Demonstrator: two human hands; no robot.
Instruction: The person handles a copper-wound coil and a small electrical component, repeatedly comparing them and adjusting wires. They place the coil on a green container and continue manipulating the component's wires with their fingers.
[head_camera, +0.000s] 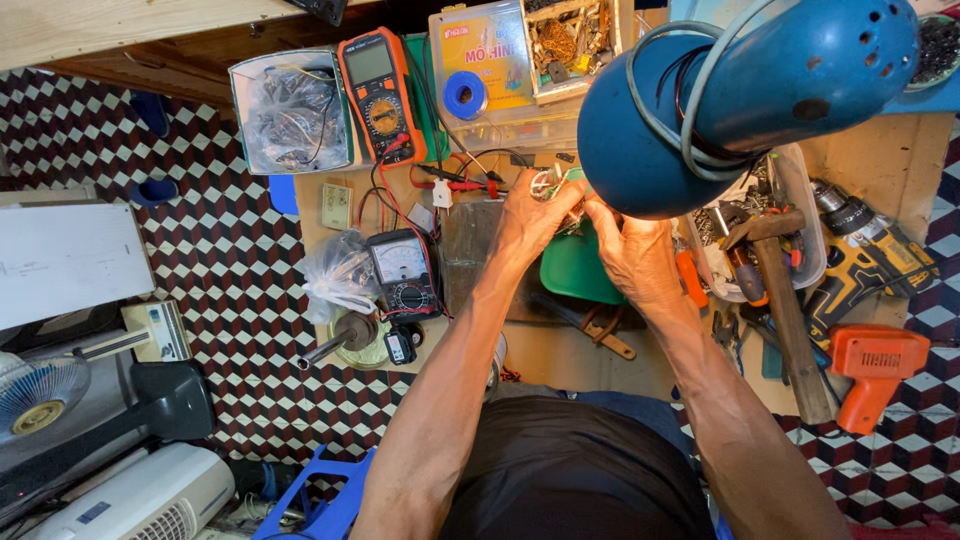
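**2 hands on a small metal part under the blue lamp**

Both hands meet at the far edge of the workbench (560, 355), just under the blue lamp shade (700, 110). The left hand (530, 220) has its fingers closed around a small shiny metal part (545, 183), which sits at its fingertips. The right hand (635, 250) is curled in beside it, fingertips pointing toward the same part, but the shade hides them, so I cannot tell whether they pinch it or only steady it.

Directly below the fingers lies a green tray (575, 270). Just left of the left fingers, red probe leads (460, 185) trail from an orange digital multimeter (380, 95); lower left sits an analog meter (402, 270). Right of the right hand is a clear bin of tools (800, 200) with a hammer (785, 300) across it, then a yellow cordless drill (870, 255).

Risks, as I judge them: the part is small and held by the fingertips only, so a slip could drop it into the tray or the clutter. The lamp hangs close above the knuckles, so a raised hand could knock it or touch a hot shade. A stray wrist could snag the leads and drag a meter.
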